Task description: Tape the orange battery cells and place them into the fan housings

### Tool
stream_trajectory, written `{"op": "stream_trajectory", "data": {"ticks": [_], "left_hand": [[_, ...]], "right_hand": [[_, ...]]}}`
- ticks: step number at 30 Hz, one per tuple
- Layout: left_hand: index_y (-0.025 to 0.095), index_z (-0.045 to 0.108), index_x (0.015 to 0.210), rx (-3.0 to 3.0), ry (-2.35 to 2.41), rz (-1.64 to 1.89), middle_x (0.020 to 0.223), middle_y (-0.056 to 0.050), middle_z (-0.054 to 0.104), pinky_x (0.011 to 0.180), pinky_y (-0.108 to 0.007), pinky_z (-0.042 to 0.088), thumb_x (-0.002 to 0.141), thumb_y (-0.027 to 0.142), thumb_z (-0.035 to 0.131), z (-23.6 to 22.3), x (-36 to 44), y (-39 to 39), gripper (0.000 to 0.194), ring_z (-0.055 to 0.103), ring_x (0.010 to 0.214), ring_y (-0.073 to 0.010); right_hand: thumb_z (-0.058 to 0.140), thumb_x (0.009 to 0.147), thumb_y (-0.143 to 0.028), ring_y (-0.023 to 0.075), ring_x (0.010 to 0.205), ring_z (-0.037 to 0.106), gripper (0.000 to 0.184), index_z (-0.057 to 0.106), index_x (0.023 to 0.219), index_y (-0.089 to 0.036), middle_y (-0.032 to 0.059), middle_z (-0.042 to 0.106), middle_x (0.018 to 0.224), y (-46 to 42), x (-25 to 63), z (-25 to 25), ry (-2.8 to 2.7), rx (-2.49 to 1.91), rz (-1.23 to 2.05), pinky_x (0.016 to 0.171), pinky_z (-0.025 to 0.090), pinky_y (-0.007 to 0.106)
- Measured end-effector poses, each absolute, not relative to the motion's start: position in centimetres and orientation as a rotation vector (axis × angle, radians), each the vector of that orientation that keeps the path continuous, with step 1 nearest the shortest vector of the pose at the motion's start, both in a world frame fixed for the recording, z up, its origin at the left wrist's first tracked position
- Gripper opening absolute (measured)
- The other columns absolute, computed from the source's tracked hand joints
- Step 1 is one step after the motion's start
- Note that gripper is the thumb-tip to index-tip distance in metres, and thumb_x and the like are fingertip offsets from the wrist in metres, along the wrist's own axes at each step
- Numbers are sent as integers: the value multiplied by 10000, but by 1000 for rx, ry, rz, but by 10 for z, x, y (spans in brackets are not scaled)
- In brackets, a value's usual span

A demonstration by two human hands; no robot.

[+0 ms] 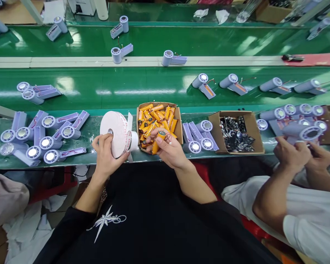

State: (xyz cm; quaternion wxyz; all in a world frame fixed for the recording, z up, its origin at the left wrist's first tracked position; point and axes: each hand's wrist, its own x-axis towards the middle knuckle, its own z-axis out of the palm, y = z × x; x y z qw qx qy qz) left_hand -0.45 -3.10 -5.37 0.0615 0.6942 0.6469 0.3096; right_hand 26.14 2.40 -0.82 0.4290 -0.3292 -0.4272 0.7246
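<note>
My left hand (pixel 106 152) is closed around a large roll of white tape (pixel 114 134) with red print, held upright at the bench edge. A smaller white roll (pixel 134 140) sits against its right side. In my right hand (pixel 172 150) is an orange cylindrical battery (pixel 157 142) with thin dark wires, pinched between thumb and fingers. Just behind that hand stands a cardboard box (pixel 178 124) full of similar orange batteries. To its right lie several lavender fan-like housings (pixel 195 146) with open handles.
More lavender housings (pixel 51 156) crowd the bench at left, and others ride the green conveyor belt (pixel 121 82). A cardboard box of small black parts (pixel 238 134) stands at right. Beyond it, a co-worker's hands (pixel 294 154) hold a housing.
</note>
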Motion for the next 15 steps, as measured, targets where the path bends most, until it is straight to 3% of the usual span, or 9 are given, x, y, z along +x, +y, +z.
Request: {"op": "stream_trajectory", "data": {"ticks": [4,6,10,12,15], "left_hand": [[244,578,1338,2175,1964,999,1360,-156,621,1213,-631,336,774,588,856,-52,-8,-31,717,462,1371,-428],[244,586,1336,2214,1977,1027,1353,-161,626,1213,-637,334,772,587,858,-53,-9,-32,713,457,1372,-438],[246,617,1333,2224,2033,997,1349,-170,634,1214,-647,335,760,594,881,-56,-6,-34,721,435,1373,-457],[241,633,1343,2233,2026,1000,1355,-178,639,1214,-648,332,761,589,897,-58,-4,-35,727,419,1379,-463],[233,653,1377,2278,1995,1009,1367,-187,655,1216,-641,329,767,585,914,-62,1,-38,751,402,1391,-466]], "right_hand": [[912,837,-676,236,1086,738,553,798,1199,-274,58,737,1103,35,276,6,-1269,-905,1568,994,654,406],[967,797,-611,252,1033,754,547,839,1205,-269,44,761,1037,40,283,11,-1411,-987,1402,967,669,437],[1025,750,-463,227,755,736,495,881,1180,-264,-22,732,770,43,286,16,-1485,-1117,1142,745,702,413],[1025,750,-435,236,745,760,472,893,1167,-260,-28,753,742,44,281,16,-1478,-1145,1062,779,725,433],[1022,749,-446,274,881,831,471,904,1156,-242,11,854,911,47,269,14,-1452,-1175,1028,941,735,478]]}}
